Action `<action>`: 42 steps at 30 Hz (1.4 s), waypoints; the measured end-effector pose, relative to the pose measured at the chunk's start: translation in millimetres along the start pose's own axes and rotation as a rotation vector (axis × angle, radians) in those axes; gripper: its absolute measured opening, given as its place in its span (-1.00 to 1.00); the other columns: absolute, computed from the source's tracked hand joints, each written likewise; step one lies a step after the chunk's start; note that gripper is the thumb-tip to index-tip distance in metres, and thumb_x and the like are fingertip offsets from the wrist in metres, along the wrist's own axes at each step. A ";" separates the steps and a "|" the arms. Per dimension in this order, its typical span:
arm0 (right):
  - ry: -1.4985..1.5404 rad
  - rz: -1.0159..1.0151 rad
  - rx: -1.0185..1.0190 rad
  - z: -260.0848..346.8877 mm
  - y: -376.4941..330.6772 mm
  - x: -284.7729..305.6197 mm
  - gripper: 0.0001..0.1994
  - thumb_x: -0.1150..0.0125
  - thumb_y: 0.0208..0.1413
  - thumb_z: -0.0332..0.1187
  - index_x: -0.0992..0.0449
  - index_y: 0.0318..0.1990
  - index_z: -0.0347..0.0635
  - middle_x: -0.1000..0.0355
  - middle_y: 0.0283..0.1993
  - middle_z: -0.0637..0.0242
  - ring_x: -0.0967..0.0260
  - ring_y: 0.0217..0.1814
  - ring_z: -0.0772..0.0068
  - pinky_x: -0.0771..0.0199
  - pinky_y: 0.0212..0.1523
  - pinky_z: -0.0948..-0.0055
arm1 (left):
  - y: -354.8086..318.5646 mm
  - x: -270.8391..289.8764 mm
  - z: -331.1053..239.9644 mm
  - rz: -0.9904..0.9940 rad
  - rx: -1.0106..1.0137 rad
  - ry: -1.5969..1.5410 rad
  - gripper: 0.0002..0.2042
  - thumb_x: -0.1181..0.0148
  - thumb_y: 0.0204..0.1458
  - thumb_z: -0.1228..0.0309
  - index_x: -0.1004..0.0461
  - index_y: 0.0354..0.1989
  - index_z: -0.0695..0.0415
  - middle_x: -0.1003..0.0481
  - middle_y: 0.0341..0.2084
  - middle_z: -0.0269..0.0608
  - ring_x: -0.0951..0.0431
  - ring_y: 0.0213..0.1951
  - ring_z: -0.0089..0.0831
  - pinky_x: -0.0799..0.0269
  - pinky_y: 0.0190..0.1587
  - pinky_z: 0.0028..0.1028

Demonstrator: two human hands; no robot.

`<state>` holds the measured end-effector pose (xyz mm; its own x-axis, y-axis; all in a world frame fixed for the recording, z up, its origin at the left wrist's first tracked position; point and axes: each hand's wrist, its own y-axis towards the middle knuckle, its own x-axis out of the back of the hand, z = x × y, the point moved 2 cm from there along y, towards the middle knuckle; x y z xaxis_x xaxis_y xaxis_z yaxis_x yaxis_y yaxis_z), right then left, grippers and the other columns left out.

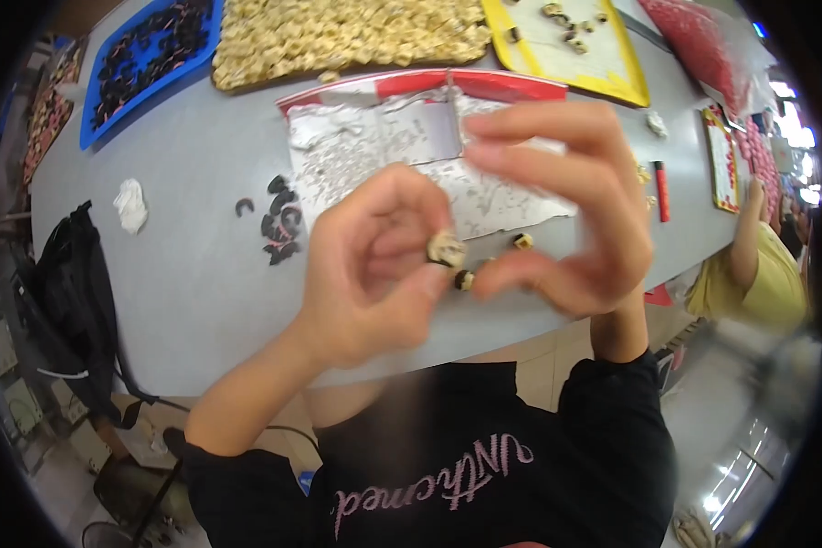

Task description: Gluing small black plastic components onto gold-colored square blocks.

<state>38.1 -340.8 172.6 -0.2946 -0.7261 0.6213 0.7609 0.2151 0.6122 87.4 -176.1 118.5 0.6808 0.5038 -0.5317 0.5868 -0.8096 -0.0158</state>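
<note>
Between the thumb and forefinger of my left hand (361, 274) is a small cream piece (447, 248) with a dark band along its underside. My right hand (594, 205) is raised to its right, fingers apart and slightly blurred, holding nothing that I can see. Two similar cream-and-black pieces lie on the table under the hands, one (464, 279) below the held piece and another (522, 241) nearer the right hand. Behind my hands lies a silvery sheet (356, 151) with a red edge, strewn with small flecks. Loose black curved pieces (280, 224) are left of it.
At the back stand a blue tray (91, 119) of black pieces, a brown-edged tray (247, 85) full of cream pieces, and a yellow tray (644, 82) with a few pieces. A red marker (662, 192) lies right, a crumpled tissue (131, 205) left. Someone in yellow (749, 274) is at right.
</note>
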 end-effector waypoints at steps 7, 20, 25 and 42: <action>-0.800 -0.007 -0.571 -72.8 -64.4 110.8 -0.76 -0.15 0.05 -0.38 -0.45 -0.11 -0.21 -0.41 -0.13 0.17 -0.39 -0.12 0.23 -0.34 -0.10 0.36 | 1.1 1.5 0.7 -0.037 -0.180 0.349 -0.76 -0.13 -0.25 0.59 -0.30 -0.34 0.17 -0.05 -0.62 -0.57 0.05 -0.58 -0.82 0.12 -0.54 -0.75; -0.330 -0.443 -0.690 -64.7 -87.9 106.8 -0.72 -0.21 -0.06 -0.54 -0.47 -0.12 -0.20 -0.43 -0.35 0.21 -0.39 -0.35 0.37 -0.37 -0.29 0.54 | 4.2 -4.9 3.9 -0.103 -0.479 0.751 -0.69 -0.21 -0.43 0.57 -0.30 -0.42 0.17 -0.09 -0.68 -0.49 -0.01 -0.65 -0.72 0.06 -0.59 -0.68; -0.212 -0.148 -0.195 51.7 -50.0 16.0 -0.67 -0.32 -0.31 -0.61 -0.60 -0.26 -0.18 -0.44 -0.25 0.25 -0.40 -0.35 0.43 -0.45 -0.36 0.51 | 3.5 -6.9 9.1 -0.009 -0.289 0.620 -0.67 -0.25 -0.45 0.56 -0.32 -0.41 0.16 -0.07 -0.72 -0.53 0.01 -0.65 -0.75 0.08 -0.59 -0.71; -0.267 -0.073 -0.114 39.0 -70.6 -17.1 -0.43 -0.44 -0.54 -0.67 -0.50 -0.17 -0.20 -0.37 -0.19 0.16 -0.44 -0.36 0.27 -0.47 -0.43 0.51 | 3.3 -10.4 19.2 0.146 0.204 0.202 -0.78 -0.21 -0.23 0.55 -0.37 -0.35 0.19 -0.06 -0.65 -0.60 0.01 -0.61 -0.81 0.06 -0.54 -0.73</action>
<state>-33.1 -318.1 137.9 -0.4810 -0.5366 0.6933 0.7875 0.0831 0.6107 73.8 -189.7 107.7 0.8366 0.4110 -0.3622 0.3903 -0.9111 -0.1323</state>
